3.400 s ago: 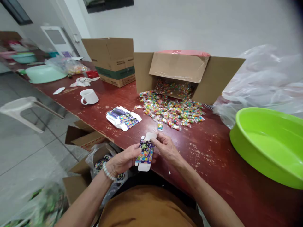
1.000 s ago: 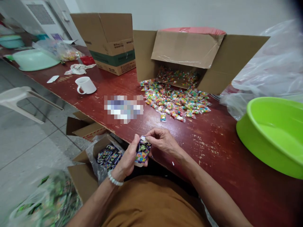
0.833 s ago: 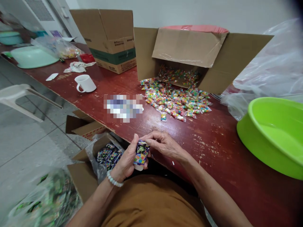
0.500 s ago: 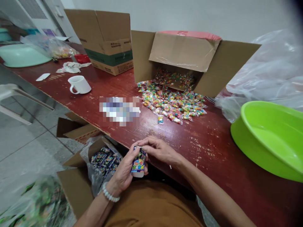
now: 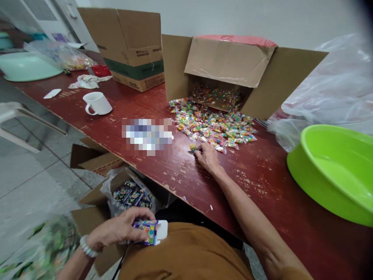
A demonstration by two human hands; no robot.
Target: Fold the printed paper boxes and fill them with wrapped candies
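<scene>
Low in front of my body, my left hand (image 5: 122, 229) is closed round a small purple printed carton (image 5: 150, 232). The carton lies on its side, and its white end flap stands out open to the right. Out over the table, my right hand (image 5: 207, 157) pinches a small clear packet of colourful candy (image 5: 192, 147) at the near edge of the heap. Behind it spreads the pile of candy packets (image 5: 215, 124), spilling from a tipped cardboard box (image 5: 223, 58). A pixelated patch (image 5: 148, 134) hides whatever lies left of the heap.
A white mug (image 5: 97, 104) and a closed-sided carton box (image 5: 136, 66) stand at the left. At the right is a green basin (image 5: 335, 175) beside plastic bags (image 5: 329, 89). Below the table edge, an open box (image 5: 91, 221) holds several filled cartons (image 5: 132, 196). A white stool (image 5: 17, 112) stands left.
My right hand has left the carton and reached forward to a candy packet. My left hand has moved down and left with the carton, turning it so its open end points right.
</scene>
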